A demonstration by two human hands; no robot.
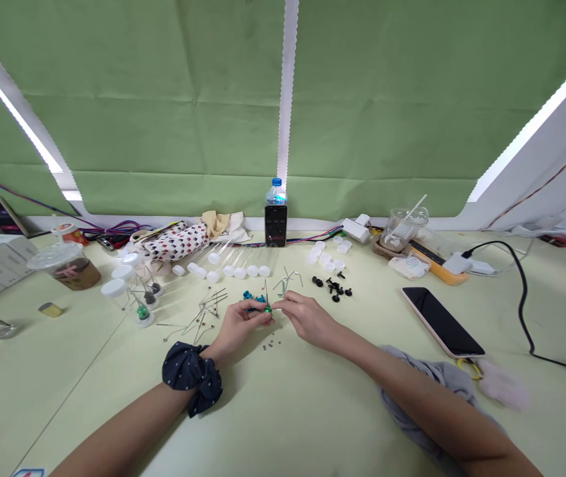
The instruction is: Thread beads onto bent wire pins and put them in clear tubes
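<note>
Between the thumb and fingers of my left hand (243, 321) is a small shiny green metal fitting (268, 309), with a thin metal rod (266, 289) standing up from it. My right hand (310, 319) is closed in a pinch beside the fitting, on a thin silver piece of metal that the fingers mostly hide. Blue metal fittings (253, 298) lie just behind my left fingers. Several tiny grey bits (271, 343) are scattered in front of the hands. Thin bent metal rods (206, 311) lie to the left, and L-shaped metal pieces (287, 278) behind my right hand.
Black knob-like pieces (335, 286) and white caps (330, 255) lie right of centre. Clear tubes with white caps (240, 272) lie behind. Capped containers (116, 288) and a drink cup (71, 265) stand left. A phone (276, 226) leans on a bottle; another phone (441, 321) lies right.
</note>
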